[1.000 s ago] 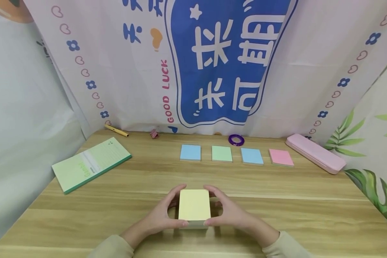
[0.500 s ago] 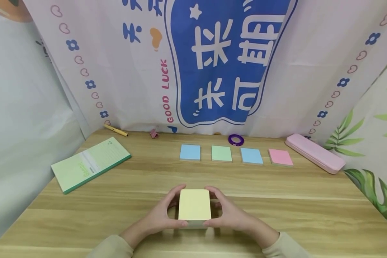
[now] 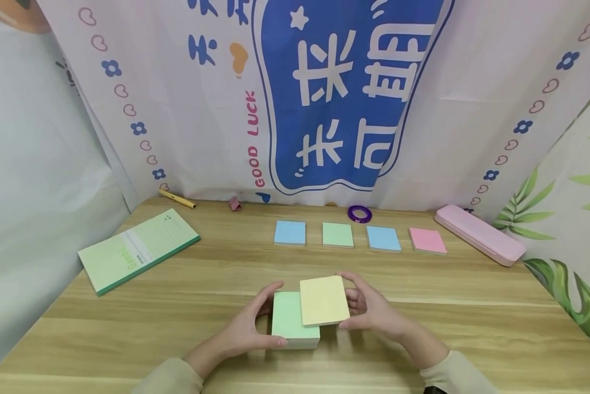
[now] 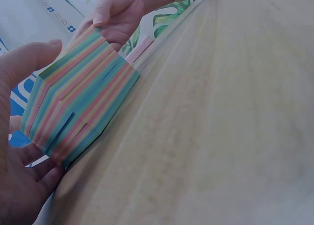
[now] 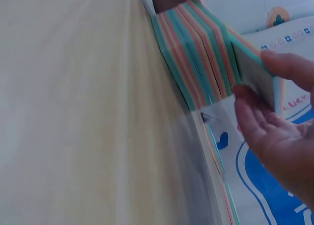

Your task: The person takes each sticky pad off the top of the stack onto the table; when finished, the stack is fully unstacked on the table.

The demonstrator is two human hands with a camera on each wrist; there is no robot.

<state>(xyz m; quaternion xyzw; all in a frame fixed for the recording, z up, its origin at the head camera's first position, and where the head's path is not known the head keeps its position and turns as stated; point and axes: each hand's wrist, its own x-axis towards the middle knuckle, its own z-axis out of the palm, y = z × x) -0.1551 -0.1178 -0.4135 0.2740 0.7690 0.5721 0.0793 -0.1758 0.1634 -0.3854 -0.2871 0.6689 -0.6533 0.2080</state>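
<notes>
Near the table's front, my left hand (image 3: 247, 331) grips a thick stack of sticky note pads (image 3: 286, 320), thumb on the near side and fingers at the far side. Its top is green, and the left wrist view shows striped edges on the stack (image 4: 73, 102). My right hand (image 3: 375, 313) pinches a thin pad of sticky notes (image 3: 324, 300) with a yellow top, raised and turned slightly over the stack's right part. In the right wrist view this pad (image 5: 255, 75) tilts away from the stack, thumb on one edge. Some right fingers are partly hidden behind it.
Behind the hands lie a blue pad (image 3: 290, 233), a green pad (image 3: 338, 235), another blue pad (image 3: 384, 238) and a pink pad (image 3: 427, 240) in a row. Around them are purple tape (image 3: 360, 214), a pink case (image 3: 480, 234), a notebook (image 3: 139, 250), a pen (image 3: 177, 198) and a binder clip (image 3: 235, 204).
The right hand has lifted the yellow-topped pad off the stack and shifted it right and slightly away, uncovering the green top. My left hand stays in place on the stack.
</notes>
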